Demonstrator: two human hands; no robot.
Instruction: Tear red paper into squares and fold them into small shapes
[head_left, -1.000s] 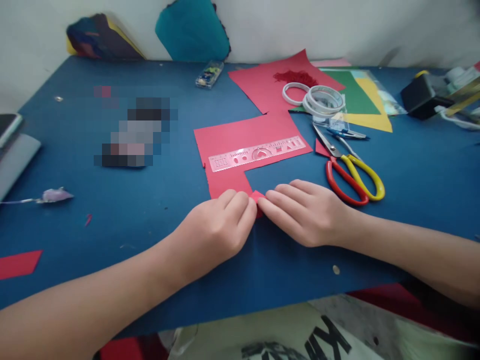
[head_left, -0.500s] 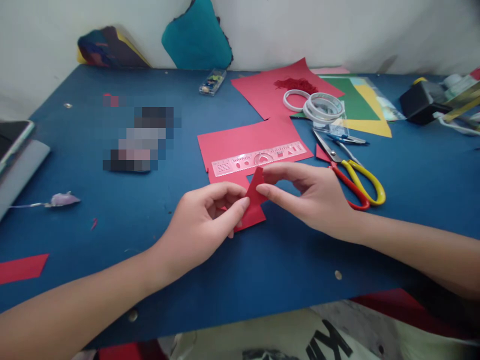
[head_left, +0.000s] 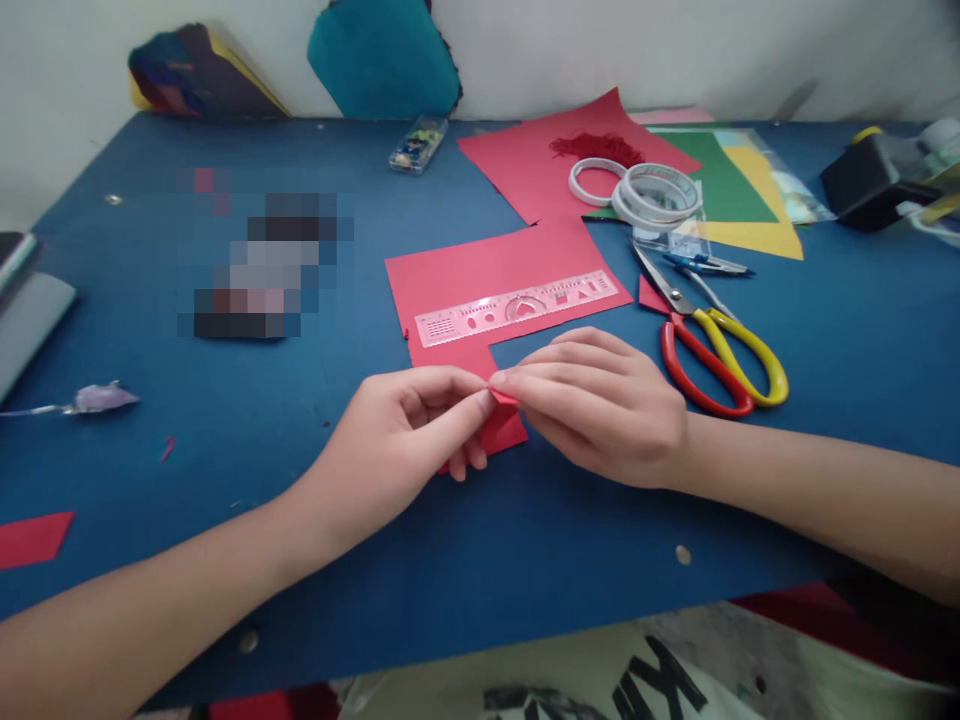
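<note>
Since half a second ago, both hands have drawn together and come down, and the red paper piece (head_left: 506, 430), which stood up between them, now sits low over the blue table (head_left: 525, 560).

The left hand (head_left: 409, 440) pinches the piece's upper corner between thumb and forefinger, with the other fingers curled under. The right hand (head_left: 600, 405) meets it from the other side, fingers held long and close together, and their tips clamp the same corner. The fingertips of the two hands touch. Most of the piece shows below them, and whether its lower edge rests on the table cannot be told.

A red offcut (head_left: 34, 535) lies well apart near the front left edge.

Just behind the hands lies an L-shaped red card (head_left: 480, 270) with a clear stencil ruler (head_left: 517, 305) across it. To the right of the right hand are scissors (head_left: 712, 345) with one red and one yellow handle, their blades pointing away, and a small red triangle (head_left: 651, 297) just beside the blades.

Farther back, two rolls of tape (head_left: 649, 195) rest partly on a second red sheet (head_left: 525, 160), next to green paper (head_left: 720, 185) and yellow paper (head_left: 765, 225). A small clear box (head_left: 416, 147) sits near the wall.
</note>
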